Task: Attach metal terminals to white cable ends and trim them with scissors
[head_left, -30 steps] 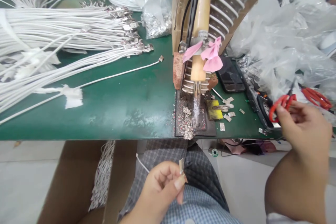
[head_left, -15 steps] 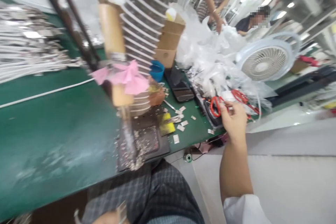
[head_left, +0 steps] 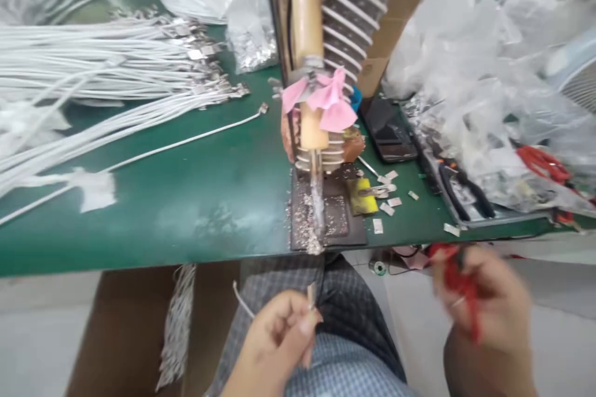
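My left hand [head_left: 279, 332] is over my lap, pinching a small metal connector [head_left: 310, 295] on the end of a thin white cable [head_left: 242, 303]. My right hand [head_left: 484, 304], blurred, is off the table's front edge at the right and grips red-handled scissors [head_left: 459, 279]. A soldering iron [head_left: 308, 56] with a wooden handle and a pink tie stands upright in a coil holder at the middle of the green table [head_left: 186, 198]; its tip points down at a dark plate [head_left: 321, 217] strewn with solder scraps.
A big bundle of white cables [head_left: 93, 74] with metal ends lies at the left. A phone [head_left: 388, 130], loose metal shells [head_left: 386, 205], a tool tray with pliers [head_left: 465, 195], another red scissors [head_left: 542, 161] and plastic bags [head_left: 488, 62] sit right. A cardboard box [head_left: 135, 329] stands below.
My right hand has lifted the red scissors off the tray and brought them down toward my lap. The view swung right, then back. My left hand still holds the connector.
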Demonstrator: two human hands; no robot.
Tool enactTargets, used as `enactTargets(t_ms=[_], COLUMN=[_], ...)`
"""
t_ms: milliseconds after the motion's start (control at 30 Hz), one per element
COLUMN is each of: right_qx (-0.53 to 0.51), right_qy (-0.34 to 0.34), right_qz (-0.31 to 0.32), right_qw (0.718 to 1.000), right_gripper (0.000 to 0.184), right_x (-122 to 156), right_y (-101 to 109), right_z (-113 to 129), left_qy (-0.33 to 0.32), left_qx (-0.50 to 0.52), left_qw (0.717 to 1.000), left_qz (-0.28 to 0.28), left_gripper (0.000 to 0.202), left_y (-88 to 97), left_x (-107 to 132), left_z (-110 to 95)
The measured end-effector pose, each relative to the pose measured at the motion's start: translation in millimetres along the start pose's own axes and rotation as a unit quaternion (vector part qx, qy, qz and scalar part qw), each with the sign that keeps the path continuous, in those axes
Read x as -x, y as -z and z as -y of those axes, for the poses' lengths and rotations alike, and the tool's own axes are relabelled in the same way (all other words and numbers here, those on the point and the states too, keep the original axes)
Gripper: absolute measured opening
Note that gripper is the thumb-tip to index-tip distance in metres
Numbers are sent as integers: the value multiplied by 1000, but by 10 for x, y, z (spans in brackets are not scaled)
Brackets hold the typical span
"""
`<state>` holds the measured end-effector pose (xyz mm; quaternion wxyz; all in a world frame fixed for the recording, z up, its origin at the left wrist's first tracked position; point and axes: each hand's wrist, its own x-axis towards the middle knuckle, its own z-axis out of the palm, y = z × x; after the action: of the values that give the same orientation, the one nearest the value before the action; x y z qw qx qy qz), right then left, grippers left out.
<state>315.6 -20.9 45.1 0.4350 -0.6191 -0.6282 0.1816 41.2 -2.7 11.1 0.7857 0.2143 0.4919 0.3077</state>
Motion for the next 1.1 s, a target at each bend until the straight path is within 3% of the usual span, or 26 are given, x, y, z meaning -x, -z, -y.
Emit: enactTargets(t_ms=[33,67,100,200,267,367,500,667,767,1033,1100], right_qx=[-7,-14,-19,-6,13,43,74,85,73,64,69], right_qy=[45,46,49,62,80,101,126,127,124,118,119], right_qz=[112,186,203,179,170,172,165,146,154,168,170], right_qw=[993,981,978,982,982,979,975,977,977,977,976], right_gripper=[16,16,22,54,59,57,52,31,19,17,16], right_x=[152,280,379,504,492,449,442,440,431,452,447], right_y=[-141,-285,-426,-747,-848,-879,-895,-992,-1018,-993,-1006], right_z=[53,90,112,138,161,219,275,304,318,298,290], left_qy=[-8,-16,-24,-56,-89,-170,-331,-449,-486,-462,-445], left_qx=[1,-2,-11,-60,-91,-134,-256,-353,-383,-367,-345], left_qw=[1000,1000,999,993,987,971,902,820,785,807,825], left_qz=[8,17,27,79,102,98,103,40,4,37,56], left_gripper=[61,60,58,54,50,37,13,13,12,14,14], left_y=[-18,-20,-10,61,116,191,257,243,224,243,266], left_x=[12,23,32,40,31,12,-17,-46,-47,-56,-47], left_z=[-6,-2,10,85,150,240,284,219,171,139,168])
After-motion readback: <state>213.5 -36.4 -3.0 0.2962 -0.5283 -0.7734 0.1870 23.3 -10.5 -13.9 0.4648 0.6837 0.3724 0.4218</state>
